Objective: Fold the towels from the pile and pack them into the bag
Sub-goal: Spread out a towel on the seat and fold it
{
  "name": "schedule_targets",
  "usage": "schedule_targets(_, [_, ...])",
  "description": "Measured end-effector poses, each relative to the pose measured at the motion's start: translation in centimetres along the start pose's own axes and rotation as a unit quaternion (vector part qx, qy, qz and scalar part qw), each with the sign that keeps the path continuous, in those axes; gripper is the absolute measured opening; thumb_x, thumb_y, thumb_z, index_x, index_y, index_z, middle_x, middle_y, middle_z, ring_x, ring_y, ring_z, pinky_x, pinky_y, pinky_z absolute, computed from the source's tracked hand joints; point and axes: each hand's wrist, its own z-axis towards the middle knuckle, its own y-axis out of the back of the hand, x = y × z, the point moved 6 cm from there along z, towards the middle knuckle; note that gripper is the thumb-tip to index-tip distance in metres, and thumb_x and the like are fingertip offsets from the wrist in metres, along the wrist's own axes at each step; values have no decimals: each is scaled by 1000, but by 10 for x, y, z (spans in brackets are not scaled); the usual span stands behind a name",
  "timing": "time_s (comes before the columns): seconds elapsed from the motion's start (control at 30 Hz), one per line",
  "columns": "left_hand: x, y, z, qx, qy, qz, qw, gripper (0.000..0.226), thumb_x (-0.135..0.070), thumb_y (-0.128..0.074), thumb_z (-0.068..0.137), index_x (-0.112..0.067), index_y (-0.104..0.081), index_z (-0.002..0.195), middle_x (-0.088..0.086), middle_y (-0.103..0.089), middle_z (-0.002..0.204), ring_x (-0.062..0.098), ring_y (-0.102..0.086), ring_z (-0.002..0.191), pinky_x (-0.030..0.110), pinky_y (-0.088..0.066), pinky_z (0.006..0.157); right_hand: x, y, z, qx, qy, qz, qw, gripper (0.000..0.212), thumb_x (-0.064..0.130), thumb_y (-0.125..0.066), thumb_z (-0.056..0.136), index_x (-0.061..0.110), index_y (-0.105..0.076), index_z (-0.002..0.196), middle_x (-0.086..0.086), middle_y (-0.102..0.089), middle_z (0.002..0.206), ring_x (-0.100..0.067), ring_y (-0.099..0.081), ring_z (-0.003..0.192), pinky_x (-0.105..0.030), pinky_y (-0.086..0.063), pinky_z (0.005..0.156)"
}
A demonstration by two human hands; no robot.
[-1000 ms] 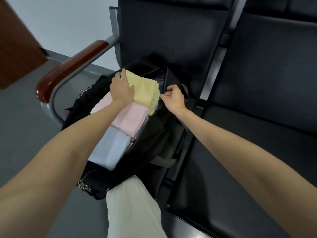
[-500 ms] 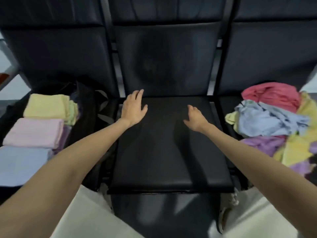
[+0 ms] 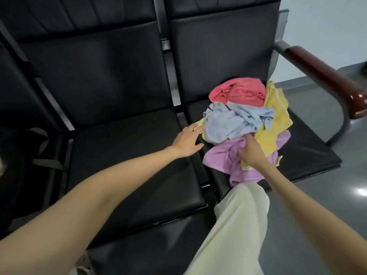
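A loose pile of unfolded towels lies on the right-hand seat of a row of black padded chairs, toward that seat's left and front part. In the pile a red towel sits at the back, a light blue towel lies crumpled in the middle, a yellow towel spreads along the right side, and a purple towel lies at the front, its lower edge hanging over the seat's front edge.

The left hand is extended with fingers straight and relaxed, holding nothing. Its fingertips reach the left edge of the pile beside the light blue towel, while the palm is over the right edge of the middle seat.

The right hand rests on the front of the pile, its fingers curled down into the purple towel where it meets the blue one; the fingertips are buried in the cloth, and the hand appears to grip the purple fabric.

A grey strap shows at the far left edge, against a dark shape too dim to identify. A wooden armrest on a grey metal frame bounds the right-hand seat. A leg in light trousers stands in front of the seats.
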Motion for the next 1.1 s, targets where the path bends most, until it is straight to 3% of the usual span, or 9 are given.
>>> schedule_targets(0.23, [-36, -45, 66, 69, -65, 93, 991, 56, -33, -60, 93, -17, -41, 142, 13, -24, 153, 34, -30, 136, 45, -35, 107, -20, -10, 8, -18, 28, 54, 998, 56, 1, -54, 86, -3, -36, 139, -23, -49, 129, -38, -53, 109, -29, -36, 84])
schedule_targets(0.33, [-38, -55, 78, 63, -58, 117, 989, 41, -28, -60, 92, -8, -53, 127, 15, -32, 143, 34, -37, 125, 41, -39, 99, -22, -14, 11, -18, 35, 74, 996, 57, 2, -54, 88, -2, -34, 141, -23, -45, 135, -37, -50, 115, -31, -36, 93])
schedule_targets(0.47, [-49, -40, 75, -31, -85, 32, 995, 13, -15, -61, 90, -3, -60, 88, 10, -51, 106, 28, -48, 98, 42, -43, 84, -16, -13, 13, -22, 54, 88, 994, 60, 1, -54, 87, 1, -32, 143, -22, -41, 140, -34, -43, 127, -29, -33, 99])
schedule_targets(0.57, [-61, -5, 57, -145, -139, -9, 980, 16, -9, -64, 86, -6, -53, 76, 5, -53, 77, 21, -43, 77, 41, -43, 75, -3, -4, 14, -49, 93, 110, 988, 67, -3, -54, 82, 8, -33, 145, -17, -38, 142, -29, -41, 127, -26, -31, 100])
schedule_targets(0.7, [-73, 41, 17, -240, -230, 51, 942, 15, -10, -65, 85, -10, -53, 76, 2, -53, 75, 20, -44, 76, 26, -26, 70, 16, 4, 21, -67, 116, 69, 989, 56, 1, -59, 79, 13, -49, 133, -16, -45, 130, -34, -42, 119, -27, -28, 96])
schedule_targets(0.8, [-70, 70, -8, -265, -247, 44, 931, 11, -11, -58, 88, -8, -55, 78, 4, -55, 77, 22, -48, 76, 29, -35, 72, 33, 12, 20, -86, 126, 28, 988, 28, 9, -64, 79, 6, -61, 107, -16, -51, 115, -36, -45, 109, -27, -28, 87])
schedule_targets(0.87, [-61, 90, -23, -279, -222, 20, 934, 15, -13, -54, 90, -7, -54, 77, 4, -54, 75, 20, -48, 73, 29, -38, 71, 47, 22, 12, -109, 151, 18, 982, 20, 13, -68, 79, 4, -62, 96, -13, -54, 109, -33, -48, 100, -28, -27, 82])
schedule_targets(0.97, [-36, 117, -44, -302, -116, -74, 943, 15, -7, -54, 92, -5, -52, 77, 3, -51, 70, 18, -47, 65, 34, -42, 61, 70, 36, -5, -122, 198, 22, 972, 32, 33, -61, 76, 6, -63, 93, -8, -58, 100, -31, -50, 92, -33, -32, 80])
schedule_targets(1.1, [4, 147, -77, -358, 26, -237, 903, 11, -3, -49, 92, -5, -49, 81, -4, -49, 67, 9, -44, 61, 26, -36, 57, 104, 43, -24, -88, 255, 36, 962, 47, 46, -46, 61, 6, -65, 80, -4, -64, 82, -20, -53, 79, -36, -41, 72])
